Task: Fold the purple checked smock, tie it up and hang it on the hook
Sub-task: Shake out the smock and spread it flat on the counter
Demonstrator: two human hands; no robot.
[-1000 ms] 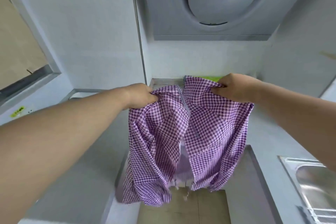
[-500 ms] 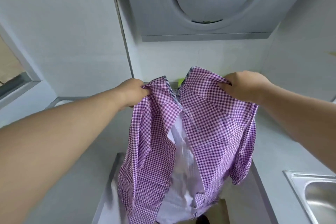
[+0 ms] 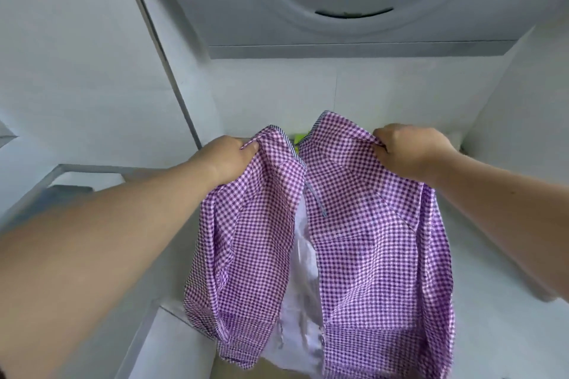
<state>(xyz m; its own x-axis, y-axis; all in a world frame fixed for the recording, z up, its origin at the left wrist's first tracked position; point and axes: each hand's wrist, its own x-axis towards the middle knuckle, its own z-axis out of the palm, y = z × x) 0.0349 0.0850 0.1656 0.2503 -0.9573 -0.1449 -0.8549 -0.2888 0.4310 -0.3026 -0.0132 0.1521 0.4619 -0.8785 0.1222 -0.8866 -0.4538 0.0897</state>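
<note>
Head view, both hands gripping smock (image 3: 363, 224)

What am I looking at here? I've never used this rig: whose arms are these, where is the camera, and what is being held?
No machine here: these are a person's bare arms, filmed by a wide-angle camera worn on the head, looking forward and down. The left hand and right hand each pinch a top corner of the purple checked smock, holding it up, spread open so its pale lining shows. Overhead is a grey range hood; a pale countertop runs below, behind the cloth. No hook is visible.
</note>
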